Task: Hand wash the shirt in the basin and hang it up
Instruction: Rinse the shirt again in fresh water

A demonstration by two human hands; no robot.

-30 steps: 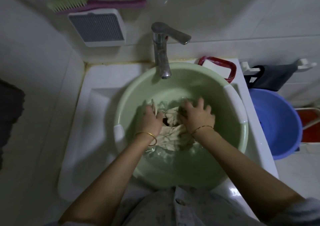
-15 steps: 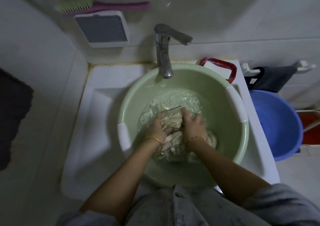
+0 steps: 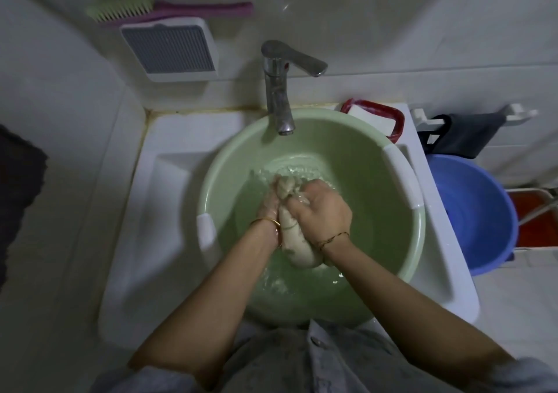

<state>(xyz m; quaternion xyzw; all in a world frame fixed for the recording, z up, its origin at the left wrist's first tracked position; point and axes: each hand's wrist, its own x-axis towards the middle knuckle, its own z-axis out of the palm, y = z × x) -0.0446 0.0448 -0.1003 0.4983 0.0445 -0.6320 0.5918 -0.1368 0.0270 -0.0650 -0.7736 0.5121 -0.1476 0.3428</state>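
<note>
Shirt (image 3: 297, 247), bunched into a wet roll, sits just over the water in the basin (image 3: 347, 157), its long axis running straight away from the person. The left hand (image 3: 267, 207) and right hand (image 3: 326, 211) clamp it side by side, equally near.

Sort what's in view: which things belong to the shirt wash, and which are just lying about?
In the job: pale wet bunched shirt, round green plastic basin of water, left hand and right hand, both gripping the shirt.

Lying about: chrome tap, green-bristled pink-handled brush, white soap bar in red dish, blue plastic bucket, dark cloth on white rail.
</note>
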